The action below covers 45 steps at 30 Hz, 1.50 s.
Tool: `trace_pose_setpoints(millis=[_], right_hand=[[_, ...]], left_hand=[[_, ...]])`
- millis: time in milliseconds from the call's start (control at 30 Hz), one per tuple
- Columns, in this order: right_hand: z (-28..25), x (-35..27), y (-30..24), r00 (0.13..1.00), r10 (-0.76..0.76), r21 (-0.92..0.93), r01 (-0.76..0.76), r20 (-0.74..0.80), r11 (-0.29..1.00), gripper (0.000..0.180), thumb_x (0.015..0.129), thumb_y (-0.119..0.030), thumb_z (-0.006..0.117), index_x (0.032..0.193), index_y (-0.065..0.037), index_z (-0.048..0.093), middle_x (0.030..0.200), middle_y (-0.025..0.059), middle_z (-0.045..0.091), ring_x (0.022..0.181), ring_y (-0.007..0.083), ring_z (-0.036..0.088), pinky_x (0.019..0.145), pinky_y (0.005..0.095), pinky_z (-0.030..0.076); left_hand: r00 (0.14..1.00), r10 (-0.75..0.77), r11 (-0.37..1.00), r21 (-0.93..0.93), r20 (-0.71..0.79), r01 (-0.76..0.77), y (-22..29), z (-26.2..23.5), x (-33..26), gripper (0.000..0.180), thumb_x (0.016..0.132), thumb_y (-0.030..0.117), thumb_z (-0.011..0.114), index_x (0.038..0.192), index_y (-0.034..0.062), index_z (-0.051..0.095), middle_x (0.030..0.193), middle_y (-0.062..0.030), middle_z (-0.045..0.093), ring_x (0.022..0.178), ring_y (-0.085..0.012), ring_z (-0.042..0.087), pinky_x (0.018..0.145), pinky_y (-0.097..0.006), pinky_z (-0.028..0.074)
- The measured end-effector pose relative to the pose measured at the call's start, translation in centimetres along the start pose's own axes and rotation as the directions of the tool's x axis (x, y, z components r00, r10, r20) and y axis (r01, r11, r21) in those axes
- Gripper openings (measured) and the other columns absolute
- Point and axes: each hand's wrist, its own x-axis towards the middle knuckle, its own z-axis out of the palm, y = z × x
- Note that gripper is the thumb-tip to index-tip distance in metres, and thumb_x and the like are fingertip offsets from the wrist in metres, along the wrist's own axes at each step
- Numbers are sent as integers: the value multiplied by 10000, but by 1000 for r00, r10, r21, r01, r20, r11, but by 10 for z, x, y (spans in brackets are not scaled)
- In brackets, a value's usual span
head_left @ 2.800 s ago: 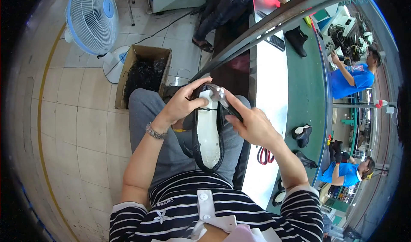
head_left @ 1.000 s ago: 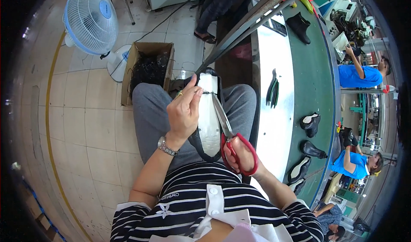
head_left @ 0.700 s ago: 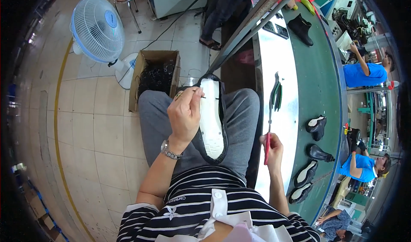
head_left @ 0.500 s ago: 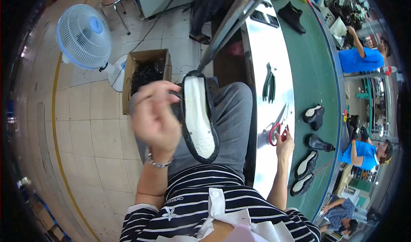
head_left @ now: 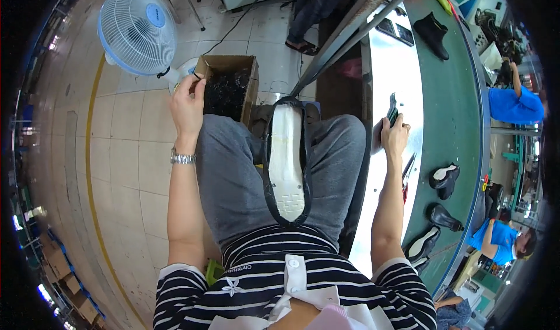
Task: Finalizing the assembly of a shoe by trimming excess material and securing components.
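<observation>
A seated worker in a striped shirt balances a shoe (head_left: pixel 286 161) sole-up on the lap, its pale insole-like underside ringed by a dark upper, toe end pointing away from the body. No hand holds the shoe at this moment; it lies along the gap between the two grey-trousered thighs. It looks light and half-made, the dark upper probably soft and easy to crease, the pale sole stiffer, so the sides of the sole near its middle seem the safest place to take hold; its smooth face may be a little slippery.

To the left of the shoe, the left hand (head_left: pixel 188 105) is raised over the near corner of a cardboard box (head_left: pixel 228 85), thumb and forefinger pinched together on what appears to be a thin dark scrap or thread, the other fingers loosely curled. To the right of the shoe, the right hand (head_left: pixel 394 138) rests at the edge of the white bench (head_left: pixel 385 73), fingers curled around a dark tool (head_left: pixel 392 109) whose kind cannot be made out.

Beyond the shoe, the box is full of dark pieces, and a standing fan (head_left: pixel 137 31) is further off to its left. Far right of the shoe, a green conveyor (head_left: pixel 452 120) carries other dark shoes (head_left: pixel 444 177), with people in blue working past it.
</observation>
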Motion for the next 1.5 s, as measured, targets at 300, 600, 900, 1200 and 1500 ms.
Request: trace_pose_setpoints(millis=[300, 600, 900, 1200, 1500], right_hand=[[-124, -96, -49, 853, -177, 854, -432, 492, 289, 453, 902, -266, 586, 1262, -2, 507, 913, 88, 623, 833, 176, 598, 834, 313, 453], [-194, -109, -134, 248, -620, 612, -624, 745, 486, 644, 953, -50, 472, 1511, -74, 151, 1192, 237, 605, 1083, 280, 622, 867, 305, 466], [-187, -111, -155, 342, -577, 668, -303, 742, 680, 553, 998, -100, 450, 1491, -87, 199, 882, 81, 588, 761, 156, 607, 681, 293, 522], [-178, -124, -149, 455, -586, 687, -83, 671, 722, 526, 995, -87, 442, 1468, -60, 214, 849, 88, 599, 731, 138, 616, 641, 291, 531], [-226, -99, -162, 519, -752, 577, 493, 406, 651, 570, 926, -37, 527, 1451, -86, 311, 736, 133, 637, 665, 260, 661, 635, 356, 517]], left_hand=[[963, -72, 997, 7, 259, 73, 48, 11, -9, 398, 887, 253, 659, 1172, -18, 597, 1173, -180, 615, 840, -246, 674, 721, -311, 543], [953, -45, 875, -449, 298, 182, 110, 35, -65, 253, 861, 83, 642, 1102, 4, 640, 994, -154, 680, 839, -257, 683, 742, -310, 530], [968, 106, 889, -458, 229, 11, 97, 37, -65, 204, 891, 79, 594, 1073, 5, 649, 1058, -169, 680, 892, -287, 686, 742, -315, 531], [956, 154, 864, -503, 251, -7, 93, 34, -61, 200, 898, 62, 575, 1077, 22, 655, 1092, -161, 673, 900, -283, 688, 740, -313, 543], [900, 316, 893, -414, 301, -175, 85, 26, -59, 228, 871, 18, 586, 1087, 0, 654, 1120, -186, 652, 932, -298, 675, 778, -349, 547]])
